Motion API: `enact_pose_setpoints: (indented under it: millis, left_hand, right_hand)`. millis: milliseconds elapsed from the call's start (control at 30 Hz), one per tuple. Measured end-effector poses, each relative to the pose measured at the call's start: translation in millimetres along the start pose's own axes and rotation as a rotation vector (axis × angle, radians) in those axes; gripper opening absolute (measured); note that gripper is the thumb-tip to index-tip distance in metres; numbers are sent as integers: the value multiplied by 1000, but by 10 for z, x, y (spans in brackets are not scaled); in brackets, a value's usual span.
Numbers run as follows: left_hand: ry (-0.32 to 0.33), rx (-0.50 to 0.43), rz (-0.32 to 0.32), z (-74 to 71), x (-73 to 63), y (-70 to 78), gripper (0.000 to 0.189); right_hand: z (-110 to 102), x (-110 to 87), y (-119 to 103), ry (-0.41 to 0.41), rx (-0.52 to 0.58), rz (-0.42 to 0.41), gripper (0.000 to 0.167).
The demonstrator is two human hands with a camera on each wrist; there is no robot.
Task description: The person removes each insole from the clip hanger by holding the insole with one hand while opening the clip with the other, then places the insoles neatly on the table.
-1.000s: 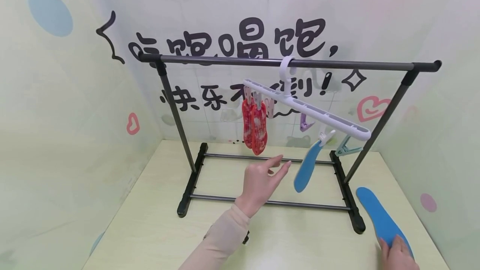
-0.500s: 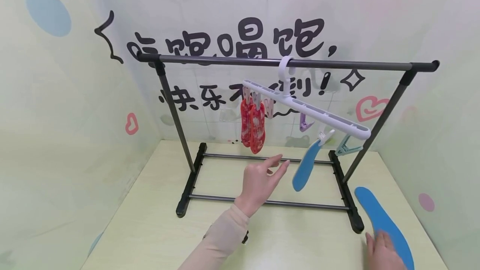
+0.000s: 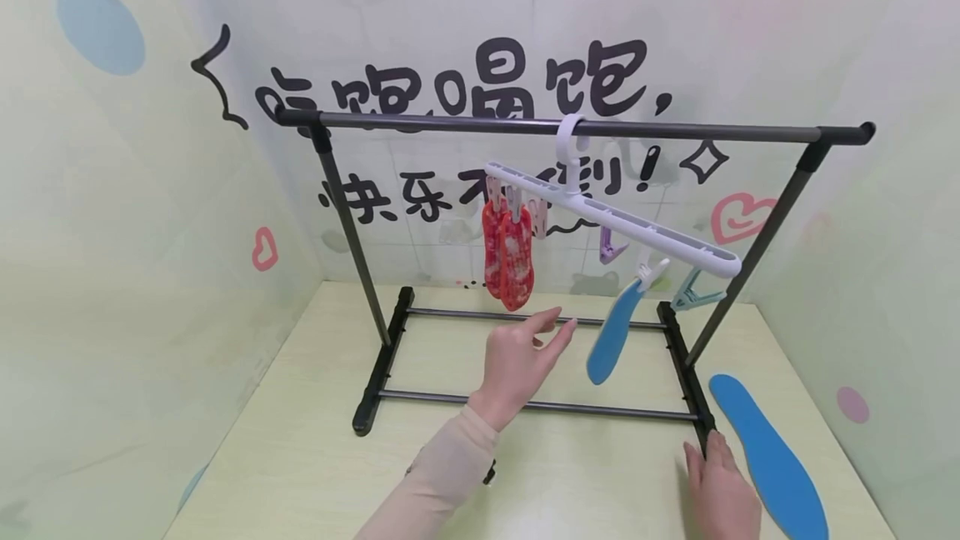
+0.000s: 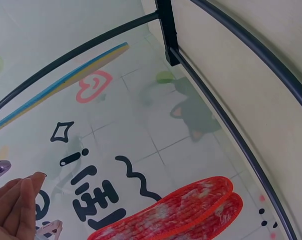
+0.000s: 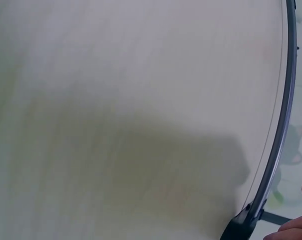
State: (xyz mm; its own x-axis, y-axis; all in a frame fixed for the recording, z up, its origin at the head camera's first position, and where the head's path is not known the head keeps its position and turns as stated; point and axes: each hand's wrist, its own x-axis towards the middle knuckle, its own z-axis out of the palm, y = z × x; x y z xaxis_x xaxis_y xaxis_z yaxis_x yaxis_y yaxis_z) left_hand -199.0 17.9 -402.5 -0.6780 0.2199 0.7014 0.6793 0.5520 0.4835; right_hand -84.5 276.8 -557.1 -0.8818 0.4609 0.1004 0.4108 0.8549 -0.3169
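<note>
Drying rack (image 3: 450,122): slender dark tubing, with black fittings and feet; its right foot lies between the hanging insole and the loose one.
Tabletop (image 3: 300,423): pale, faintly grained board beneath the rack.
Hanger (image 3: 615,213): smooth lilac bar, apparently plastic, hooked over the top rail; it slants from far left to near right.
Loose blue insole (image 3: 772,452): flat on the tabletop just outside the right foot of the rack, directly to the right of the right hand, the nearer one; long axis runs from far left to near right, the broader end close to the viewer; matt blue face, rounded ends.
Hanging blue insole (image 3: 613,342): below the hanger's near half, to the right of the left hand, the nearer one; long axis steep, lower end tipped left; blue over a tan layer in the left wrist view.
Red insoles (image 3: 516,261): overlapping pair below the far half; mottled, ribbed, red-edged.
Right hand (image 3: 726,490): over the front of the right foot, fingers loosely extended, no object visible; contact cannot be told.
Left hand (image 3: 517,365): raised between the two hung groups, a narrow gap between thumb and forefinger, nothing held.
White clip (image 3: 651,273): grips the hanging insole's upper end.
Green clip (image 3: 693,300): bears nothing.
</note>
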Motion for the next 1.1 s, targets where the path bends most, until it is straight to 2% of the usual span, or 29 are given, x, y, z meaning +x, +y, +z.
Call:
enact_pose_setpoints:
  millis: [133,300,533,667,867,1100]
  left_hand:
    - [9,11,4,-5,-3,-5,28]
    - [2,-3,0,-9,5,-11,29]
    - [-20,-23,-27,-11,25,-28,33]
    - [-19,-32,-28,-7,36,-34,34]
    - [-23,-22,-32,-7,52,-38,34]
    - [-5,8,6,1,86,-39,34]
  right_hand:
    - [4,2,-108,-30,40,-39,58]
    - [24,-27,-267,11,92,-137,58]
    - [56,-31,-501,216,153,-288,58]
    - [65,-5,-602,280,169,-356,64]
    - [90,27,-731,314,212,-405,79]
    - [79,50,-884,319,203,-417,91]
